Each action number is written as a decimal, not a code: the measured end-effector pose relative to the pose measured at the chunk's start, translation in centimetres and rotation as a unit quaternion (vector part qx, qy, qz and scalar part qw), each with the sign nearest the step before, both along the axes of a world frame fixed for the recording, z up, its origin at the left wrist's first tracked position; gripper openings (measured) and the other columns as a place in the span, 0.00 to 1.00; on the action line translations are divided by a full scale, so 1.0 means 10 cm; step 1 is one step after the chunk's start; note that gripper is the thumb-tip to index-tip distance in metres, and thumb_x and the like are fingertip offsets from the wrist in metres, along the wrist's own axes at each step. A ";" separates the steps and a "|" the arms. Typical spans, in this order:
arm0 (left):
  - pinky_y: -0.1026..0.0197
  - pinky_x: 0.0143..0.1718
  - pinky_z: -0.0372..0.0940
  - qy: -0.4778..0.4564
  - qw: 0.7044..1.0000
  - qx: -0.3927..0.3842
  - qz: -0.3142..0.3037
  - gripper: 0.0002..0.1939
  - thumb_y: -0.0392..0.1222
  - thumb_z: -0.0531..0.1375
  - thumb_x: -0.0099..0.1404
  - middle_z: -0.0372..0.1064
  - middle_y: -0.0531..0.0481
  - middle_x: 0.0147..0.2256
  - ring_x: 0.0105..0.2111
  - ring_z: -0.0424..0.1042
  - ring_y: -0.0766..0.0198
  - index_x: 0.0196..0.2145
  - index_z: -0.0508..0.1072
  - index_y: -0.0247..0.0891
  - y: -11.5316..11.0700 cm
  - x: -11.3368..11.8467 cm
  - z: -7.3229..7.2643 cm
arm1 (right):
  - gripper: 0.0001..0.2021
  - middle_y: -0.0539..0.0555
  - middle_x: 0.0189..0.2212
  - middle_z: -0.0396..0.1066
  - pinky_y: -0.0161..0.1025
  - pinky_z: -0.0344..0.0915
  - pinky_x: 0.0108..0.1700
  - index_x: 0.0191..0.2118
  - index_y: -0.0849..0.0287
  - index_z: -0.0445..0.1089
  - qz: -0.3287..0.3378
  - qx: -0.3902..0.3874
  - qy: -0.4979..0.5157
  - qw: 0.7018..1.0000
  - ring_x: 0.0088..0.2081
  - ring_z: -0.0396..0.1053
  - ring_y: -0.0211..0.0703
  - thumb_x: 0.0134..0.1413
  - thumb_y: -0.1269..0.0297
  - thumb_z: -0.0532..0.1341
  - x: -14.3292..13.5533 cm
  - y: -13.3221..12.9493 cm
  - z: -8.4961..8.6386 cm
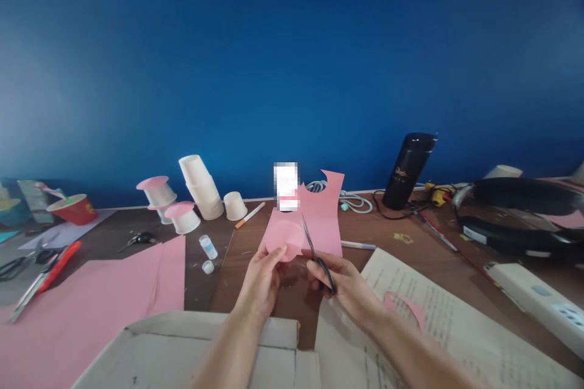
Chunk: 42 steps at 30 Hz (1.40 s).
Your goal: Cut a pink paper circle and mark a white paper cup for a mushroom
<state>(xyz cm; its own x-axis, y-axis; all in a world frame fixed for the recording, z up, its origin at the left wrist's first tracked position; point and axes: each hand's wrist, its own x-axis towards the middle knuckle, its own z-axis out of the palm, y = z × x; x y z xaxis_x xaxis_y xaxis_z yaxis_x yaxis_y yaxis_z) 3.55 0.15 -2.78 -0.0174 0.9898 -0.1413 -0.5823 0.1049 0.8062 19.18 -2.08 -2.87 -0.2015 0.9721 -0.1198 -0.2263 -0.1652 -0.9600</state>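
My left hand [266, 276] pinches the lower edge of a pink paper sheet [322, 219], near a rounded part of it, with the thumb on top. Rounded cut-outs mark the sheet's upper edge. In my right hand [337, 279] is a pair of scissors [325, 270] with dark handles. Its blades point up and away from me, lying against the pink paper just right of the rounded part. Whether the blades are parted is hard to make out. A curved pink paper scrap [406, 310] lies on the printed sheet [410, 292] beside my right forearm.
White paper cups [201, 188] stand stacked at the back, near cups topped with pink discs [180, 213]. Pink sheets [104, 298] and a red utility knife [59, 267] lie left. A cardboard box [182, 346] sits in front. A black bottle [408, 170] and power strip [541, 301] are right.
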 end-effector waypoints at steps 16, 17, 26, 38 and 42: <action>0.67 0.32 0.62 -0.012 1.000 -0.014 0.003 0.18 0.44 0.70 0.46 0.72 0.50 0.36 0.30 0.68 0.71 0.36 0.75 0.35 0.04 -0.04 -0.06 | 0.23 0.50 0.22 0.68 0.34 0.48 0.23 0.46 0.60 0.74 0.007 0.007 -0.036 0.999 0.24 0.62 0.36 0.46 0.50 0.66 0.02 -0.02 0.04; 0.67 0.32 0.62 -0.010 1.000 -0.016 0.005 0.18 0.44 0.70 0.46 0.72 0.49 0.36 0.31 0.68 0.71 0.36 0.75 0.36 0.04 -0.04 -0.07 | 0.24 0.50 0.22 0.68 0.34 0.48 0.24 0.46 0.60 0.74 0.009 0.005 -0.035 0.999 0.24 0.62 0.36 0.45 0.50 0.66 0.02 -0.01 0.04; 0.67 0.32 0.62 0.002 0.999 -0.023 0.024 0.15 0.43 0.69 0.47 0.72 0.49 0.35 0.31 0.68 0.70 0.34 0.75 0.35 0.04 -0.03 -0.06 | 0.25 0.50 0.21 0.68 0.35 0.52 0.26 0.47 0.61 0.74 0.011 0.002 -0.042 0.999 0.24 0.62 0.35 0.44 0.51 0.68 0.01 0.00 0.00; 0.68 0.32 0.61 0.015 0.999 -0.015 0.024 0.16 0.43 0.69 0.49 0.71 0.49 0.35 0.31 0.67 0.70 0.35 0.74 0.34 0.05 -0.03 -0.09 | 0.28 0.49 0.19 0.66 0.36 0.55 0.26 0.45 0.63 0.76 -0.014 0.010 -0.056 0.998 0.22 0.60 0.35 0.38 0.49 0.70 -0.03 0.00 0.05; 0.68 0.31 0.60 0.019 0.999 -0.017 0.029 0.16 0.43 0.69 0.48 0.71 0.49 0.34 0.31 0.66 0.71 0.35 0.74 0.34 0.06 -0.03 -0.09 | 0.29 0.49 0.19 0.65 0.36 0.55 0.27 0.45 0.64 0.75 -0.015 0.007 -0.064 0.998 0.22 0.59 0.34 0.37 0.50 0.70 -0.03 0.00 0.08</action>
<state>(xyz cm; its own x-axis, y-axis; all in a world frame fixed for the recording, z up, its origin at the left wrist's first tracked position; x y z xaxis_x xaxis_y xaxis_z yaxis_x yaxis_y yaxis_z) 3.22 0.73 -3.69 -0.0797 0.9817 -0.1729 -0.5577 0.0998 0.8240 18.89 -2.12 -2.09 -0.1560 0.9792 -0.1299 -0.1057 -0.1473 -0.9834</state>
